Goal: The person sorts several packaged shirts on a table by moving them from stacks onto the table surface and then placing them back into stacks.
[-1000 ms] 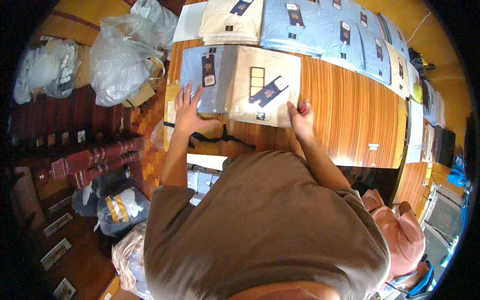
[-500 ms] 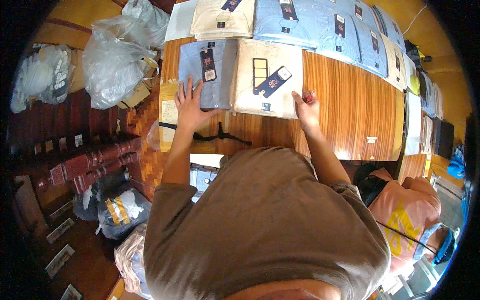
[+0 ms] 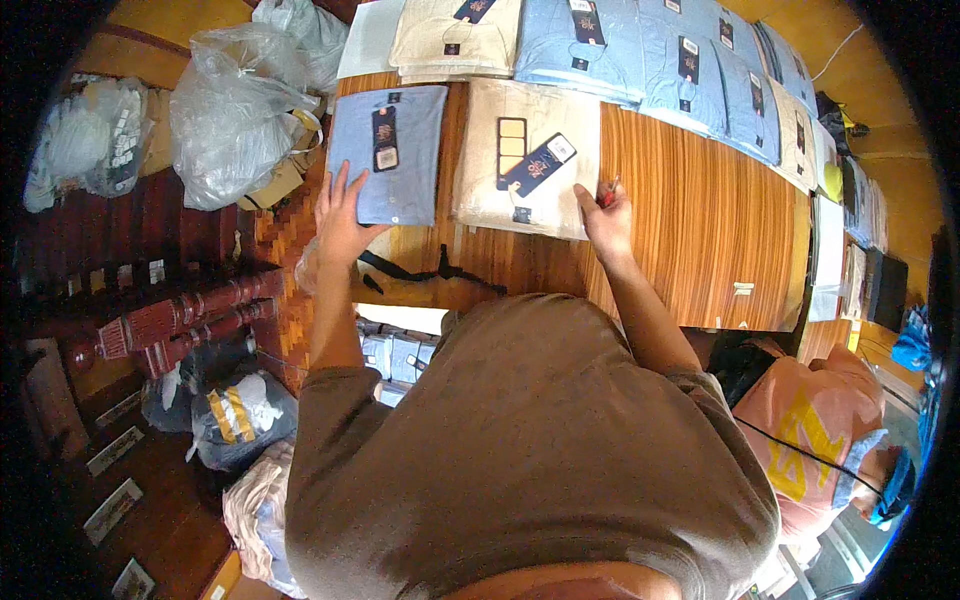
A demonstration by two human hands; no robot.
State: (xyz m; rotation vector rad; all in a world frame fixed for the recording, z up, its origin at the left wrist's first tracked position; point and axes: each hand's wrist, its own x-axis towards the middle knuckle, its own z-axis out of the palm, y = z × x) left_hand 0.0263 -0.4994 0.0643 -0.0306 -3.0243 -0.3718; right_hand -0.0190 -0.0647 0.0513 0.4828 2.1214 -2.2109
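Blue shirt (image 3: 411,165) slid left at your spread left hand (image 3: 342,218); your right hand (image 3: 608,226), clutching a red object (image 3: 609,196), might slip, snagging the cream shirt (image 3: 481,140).

Left forearm (image 3: 336,320): bare, at 9 o'clock of the view, running toward 12. Left wrist (image 3: 337,263): nearly in line with it. Left hand (image 3: 343,222): at 10 o'clock, back uppermost, fingers (image 3: 340,185) spread toward 12, thumb (image 3: 374,233) splayed toward 2. Right forearm (image 3: 652,318): bare, at 3 o'clock, slanting toward 11. Right wrist (image 3: 618,260): roughly straight. Right hand (image 3: 607,224): at 2 o'clock, fingers curled in, thumb (image 3: 586,200) extended toward 11.
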